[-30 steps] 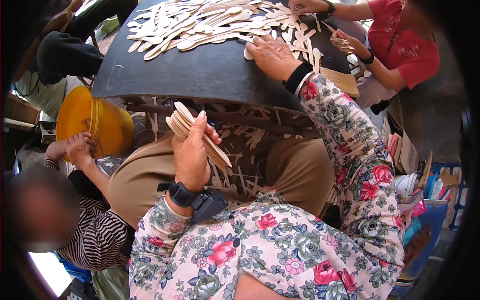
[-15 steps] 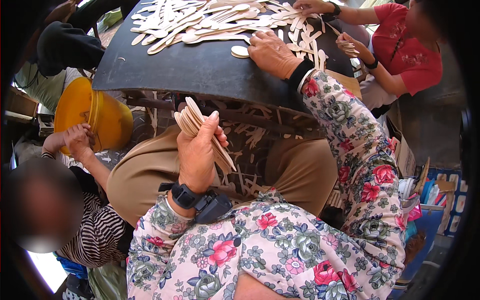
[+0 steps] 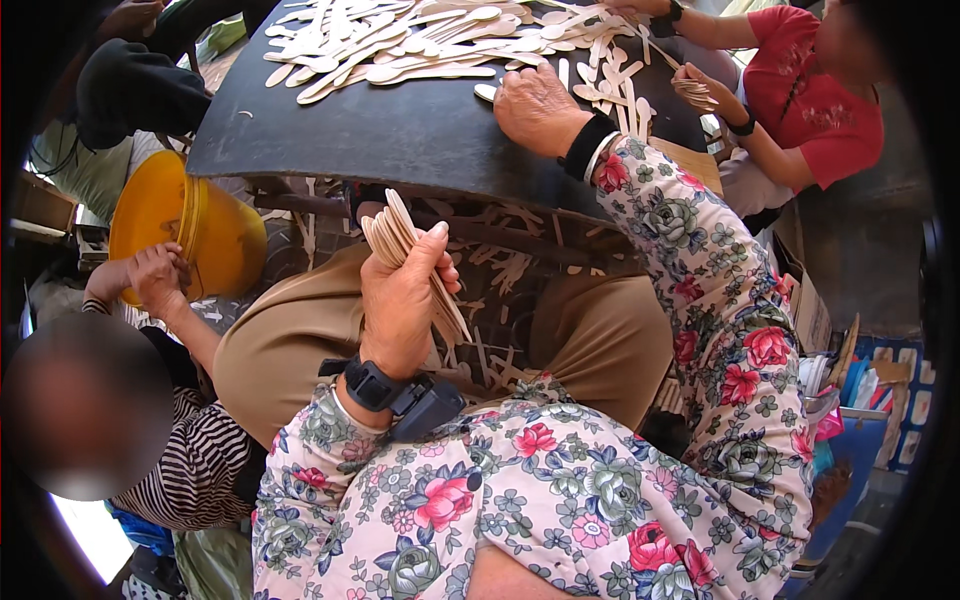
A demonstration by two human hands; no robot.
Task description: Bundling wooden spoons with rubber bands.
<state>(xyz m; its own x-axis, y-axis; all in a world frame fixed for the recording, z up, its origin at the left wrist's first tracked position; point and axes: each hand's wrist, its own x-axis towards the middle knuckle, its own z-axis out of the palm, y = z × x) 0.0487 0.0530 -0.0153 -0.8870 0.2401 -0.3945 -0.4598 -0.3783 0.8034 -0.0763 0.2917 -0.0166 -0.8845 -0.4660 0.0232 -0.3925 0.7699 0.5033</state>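
My left hand [image 3: 400,310] is closed round a fanned stack of pale wooden spoons [image 3: 392,230], held upright above my lap just off the table's front edge. On the dark table, my right hand [image 3: 540,110] is bent over with its fingers closed at a wooden spoon [image 3: 485,92]. Only the rounded end of that spoon shows to the left of my fingers; the rest is hidden under the hand. Beyond it spreads a loose pile of wooden spoons [image 3: 400,45].
The dark tabletop [image 3: 350,140] curves in front of me. A yellow bucket [image 3: 225,240] stands at the left, with another person's hands [image 3: 155,280] at its rim. At the right, a person in a red top [image 3: 825,120] holds wooden pieces. Loose pieces lie below the table.
My right hand has shifted slightly down and left over the spoon's rounded end, covering more of it. My left hand and its stack have moved slightly right.
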